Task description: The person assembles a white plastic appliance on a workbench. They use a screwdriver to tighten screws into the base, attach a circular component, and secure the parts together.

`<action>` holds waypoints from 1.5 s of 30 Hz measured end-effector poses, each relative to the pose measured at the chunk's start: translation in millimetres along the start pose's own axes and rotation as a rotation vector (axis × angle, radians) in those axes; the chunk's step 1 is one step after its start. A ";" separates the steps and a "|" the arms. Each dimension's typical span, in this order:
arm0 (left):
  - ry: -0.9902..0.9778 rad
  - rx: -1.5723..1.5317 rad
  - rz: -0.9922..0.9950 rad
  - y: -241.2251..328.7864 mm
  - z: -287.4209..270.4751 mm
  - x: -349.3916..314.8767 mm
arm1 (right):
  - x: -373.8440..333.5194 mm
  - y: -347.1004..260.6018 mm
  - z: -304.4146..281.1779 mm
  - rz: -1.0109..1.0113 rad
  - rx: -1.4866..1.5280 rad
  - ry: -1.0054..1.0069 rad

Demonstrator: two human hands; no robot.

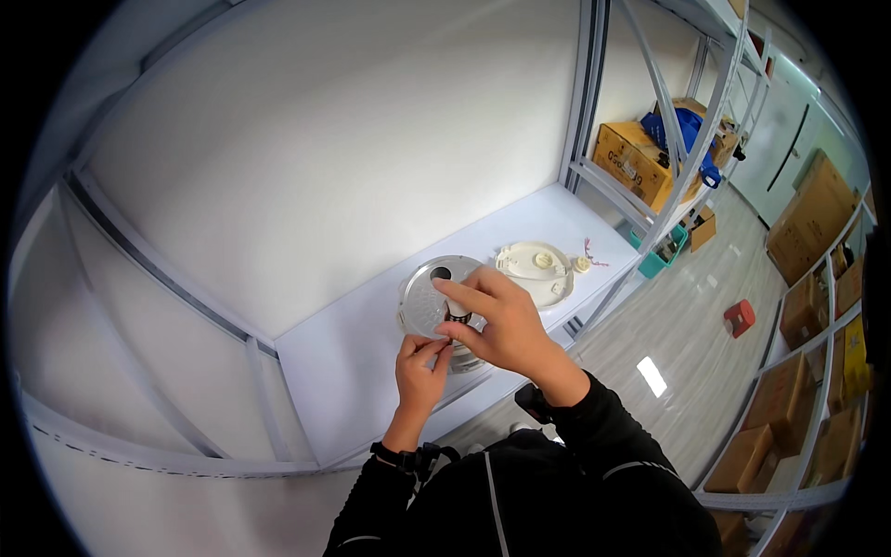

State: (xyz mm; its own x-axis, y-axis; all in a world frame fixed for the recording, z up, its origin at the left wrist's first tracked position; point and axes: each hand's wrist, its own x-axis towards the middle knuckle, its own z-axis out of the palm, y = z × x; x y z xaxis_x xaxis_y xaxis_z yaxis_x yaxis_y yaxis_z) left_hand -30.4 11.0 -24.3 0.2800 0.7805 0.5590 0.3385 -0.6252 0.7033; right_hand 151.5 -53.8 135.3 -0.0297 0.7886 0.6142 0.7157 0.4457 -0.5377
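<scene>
Small cylinder, handled two-handed

White-and-dark cylinder (456,307): seen over metal disc (420,304); cream cover (533,277) laid at 2 o'clock. Right hand (506,323): fingers half-curled around cylinder, grip unclear. Left hand (420,377): fingertips pinched at 7 o'clock, contents untellable. Fine handling judged underway; steadiness seemingly called for.

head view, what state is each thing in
Left hand: thumb and finger pinched
Right hand: at white-topped piece; whether grip is shut, unclear
Metal disc: lying on table, partly hidden
Cream cover: lying flat
Cardboard box: flap open
Teal basket: things inside
</scene>
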 end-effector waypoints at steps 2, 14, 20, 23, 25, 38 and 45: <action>0.002 0.001 0.004 -0.2 -0.1 0.5 | 0.4 -2.8 -5.0 0.086 -0.135 -0.069; -0.016 0.008 -0.021 -1.3 0.1 -0.2 | 4.0 3.2 1.0 0.056 0.065 -0.016; 0.013 -0.038 0.002 -3.0 2.8 0.0 | 11.1 3.4 6.3 -0.122 0.137 0.100; 0.001 -0.006 0.001 -2.4 2.3 0.6 | 6.7 4.9 16.4 -0.025 0.266 0.067; -0.006 -0.015 -0.013 -1.2 1.6 1.3 | 4.8 4.8 11.8 0.023 0.241 -0.002; -0.002 -0.028 -0.001 -3.1 3.2 2.3 | 7.0 0.0 30.8 -0.042 0.295 0.185; 0.002 0.012 0.038 -5.8 2.6 3.1 | 5.3 2.5 24.0 0.014 0.100 0.100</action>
State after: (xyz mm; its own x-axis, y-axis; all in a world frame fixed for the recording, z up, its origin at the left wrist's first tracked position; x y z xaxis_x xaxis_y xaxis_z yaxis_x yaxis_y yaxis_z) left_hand -29.2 17.0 -27.8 0.2909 0.7564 0.5858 0.3383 -0.6541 0.6765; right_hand 136.3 -38.3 123.3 0.0528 0.7511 0.6580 0.6426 0.4788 -0.5981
